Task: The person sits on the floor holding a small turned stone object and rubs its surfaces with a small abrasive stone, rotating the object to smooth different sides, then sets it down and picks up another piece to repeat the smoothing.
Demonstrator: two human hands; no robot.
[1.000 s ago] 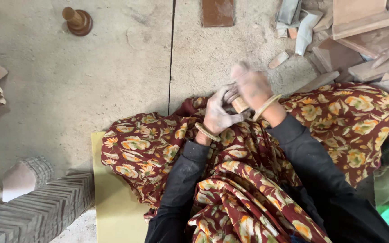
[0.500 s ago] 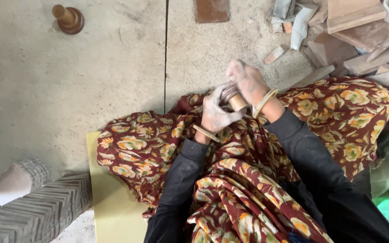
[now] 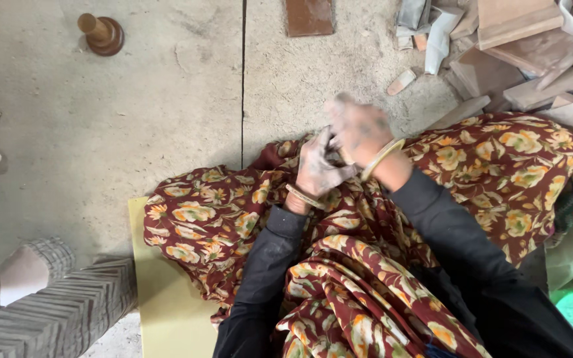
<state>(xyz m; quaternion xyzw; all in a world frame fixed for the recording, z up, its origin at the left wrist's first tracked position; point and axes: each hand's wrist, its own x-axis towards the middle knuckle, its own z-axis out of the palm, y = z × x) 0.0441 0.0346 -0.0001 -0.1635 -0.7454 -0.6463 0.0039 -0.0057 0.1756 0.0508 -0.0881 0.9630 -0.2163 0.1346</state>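
My left hand [image 3: 316, 171] and my right hand [image 3: 361, 130] are pressed together over my lap, both grey with dust, each with a pale bangle at the wrist. They close around a small brown wooden piece [image 3: 339, 154] that is almost wholly hidden between the fingers. My right hand is blurred and sits on top, with my left hand gripping from below left. Beneath them spreads a dark red cloth with yellow flowers [image 3: 207, 212] over my knees. My sleeves are dark.
A wooden peg on a round base [image 3: 101, 33] stands on the concrete floor at top left, and a brown flat tile [image 3: 308, 16] lies at top centre. Blocks and offcuts [image 3: 518, 46] pile up at top right. Stacked grey slabs [image 3: 54, 318] and a yellow mat [image 3: 167, 311] sit at lower left.
My hands have stayed together over my lap. My right hand has closed further over the brown piece, which showed between the fingers before and is now nearly covered.
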